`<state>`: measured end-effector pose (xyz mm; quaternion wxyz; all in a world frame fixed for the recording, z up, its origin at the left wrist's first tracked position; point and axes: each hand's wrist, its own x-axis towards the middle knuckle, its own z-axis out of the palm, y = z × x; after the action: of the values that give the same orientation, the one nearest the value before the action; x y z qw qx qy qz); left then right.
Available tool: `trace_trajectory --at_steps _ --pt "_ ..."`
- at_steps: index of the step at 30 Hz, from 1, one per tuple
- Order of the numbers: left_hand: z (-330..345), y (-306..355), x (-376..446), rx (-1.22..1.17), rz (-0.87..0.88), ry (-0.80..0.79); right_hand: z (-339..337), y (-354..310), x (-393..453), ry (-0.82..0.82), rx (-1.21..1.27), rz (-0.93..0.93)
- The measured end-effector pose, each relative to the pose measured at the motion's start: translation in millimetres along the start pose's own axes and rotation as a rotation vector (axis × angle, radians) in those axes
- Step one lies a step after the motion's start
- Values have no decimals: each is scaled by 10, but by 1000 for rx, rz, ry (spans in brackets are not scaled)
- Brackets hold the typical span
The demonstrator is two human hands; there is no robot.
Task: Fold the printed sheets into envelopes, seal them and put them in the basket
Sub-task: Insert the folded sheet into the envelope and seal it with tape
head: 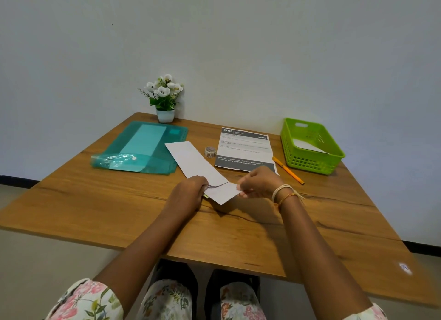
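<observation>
Gripping the near end of a long folded white sheet [202, 170], the left hand [188, 193] curls its fingers over the paper's left edge at the centre of the frame, while the right hand [259, 181] pinches the right corner of the same end between thumb and fingertips. The sheet runs diagonally up and to the left across the wooden table [119, 210], its near end lifted slightly and its top layer parted along a curved line between the hands.

Just beyond the right hand lies a flat printed sheet [243, 150] with dark header and footer bands; the hand covers its near corner. A small roll of patterned tape [210, 151] stands between the two sheets, close to both. An orange pen [287, 169] lies right of the printed sheet, angled toward the lower right. At the right edge of the table sits the green basket [315, 162], with a white folded paper [307, 145] inside. A teal plastic folder [143, 147] lies at the upper left of the table, its flap open, and a pot of white flowers [165, 97] stands behind it against the wall.
</observation>
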<state>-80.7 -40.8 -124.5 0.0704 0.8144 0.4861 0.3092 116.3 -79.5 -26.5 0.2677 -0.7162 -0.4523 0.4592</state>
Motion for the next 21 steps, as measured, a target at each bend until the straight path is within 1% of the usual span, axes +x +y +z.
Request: trace_trajectory --at_steps 4,10,13,15,16,18,21 --pt "-21 8 -9 -27 16 -14 97 -58 41 44 64 10" --pt "-54 20 -24 -95 72 10 323 19 298 138 114 100" --pt "-46 13 -22 -100 70 10 408 142 416 195 160 11" --pt "-40 13 -26 -95 55 14 454 194 429 247 163 18" --pt "-36 12 -25 -97 49 21 467 219 419 249 184 29" --pt "-35 10 -19 -103 41 37 464 245 417 200 241 12" --pt "-40 1 -18 -120 40 50 404 288 411 142 170 -40"
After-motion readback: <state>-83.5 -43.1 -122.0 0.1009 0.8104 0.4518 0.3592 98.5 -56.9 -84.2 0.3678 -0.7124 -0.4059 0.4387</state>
